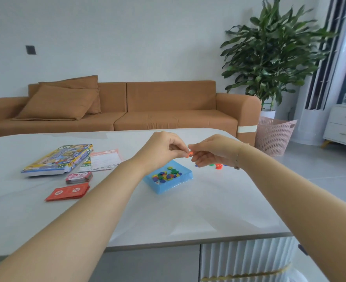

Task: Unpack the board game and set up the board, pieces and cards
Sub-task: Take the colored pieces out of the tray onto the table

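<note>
left hand (164,148): raised above the desk (168,216), fingertips pinching a small orange piece (190,154)
right hand (212,151): meets the left at the same orange piece, fingers curled, pinching it too (exact finger contact blurred)
blue tray (185,176): on the desk just below the hands, loose coloured pieces (166,175) heaped inside; the left forearm crosses its near-left corner
stray pieces (218,166): orange and green bits on the desk under the right hand, partly hidden by it
game box (56,159): far left on the desk, lying flat
paper sheets (105,158): just right of the box, partly tucked under it
pink card deck (79,177): in front of the box
red cards (67,192): nearer, fanned slightly
background: brown sofa (147,106), potted plant (273,51), pink basket (273,135)
</note>
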Demonstrator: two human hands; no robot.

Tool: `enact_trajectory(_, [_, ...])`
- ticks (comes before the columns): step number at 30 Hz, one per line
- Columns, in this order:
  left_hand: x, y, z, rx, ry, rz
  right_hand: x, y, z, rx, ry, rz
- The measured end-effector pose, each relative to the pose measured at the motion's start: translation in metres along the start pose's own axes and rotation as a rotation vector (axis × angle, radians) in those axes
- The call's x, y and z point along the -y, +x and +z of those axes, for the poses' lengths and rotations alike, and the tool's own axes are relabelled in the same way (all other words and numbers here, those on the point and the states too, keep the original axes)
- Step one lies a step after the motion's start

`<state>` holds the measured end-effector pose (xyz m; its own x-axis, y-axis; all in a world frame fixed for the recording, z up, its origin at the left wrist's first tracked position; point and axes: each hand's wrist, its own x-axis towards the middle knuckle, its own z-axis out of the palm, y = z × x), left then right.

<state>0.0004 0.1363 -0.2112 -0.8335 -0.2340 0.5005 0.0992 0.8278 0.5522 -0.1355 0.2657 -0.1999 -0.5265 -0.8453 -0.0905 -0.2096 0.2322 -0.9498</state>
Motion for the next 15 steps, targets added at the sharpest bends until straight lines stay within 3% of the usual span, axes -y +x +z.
enact_trajectory(4, [-0.004, 0.005, 0.007, -0.049, -0.033, 0.044, 0.002, -0.004, -0.008, -0.053, 0.007, -0.04])
enact_trajectory(7, [-0.005, 0.008, 0.007, -0.048, -0.017, 0.02, 0.0, -0.005, -0.021, -0.155, -0.155, -0.107])
enact_trajectory(12, [0.003, 0.014, -0.012, 0.262, 0.301, -0.166, -0.017, -0.009, -0.056, -0.328, -0.669, -0.177])
enact_trajectory(15, [0.01, 0.013, -0.016, 0.313, 0.383, -0.216, -0.033, -0.01, -0.071, -0.345, -0.812, -0.12])
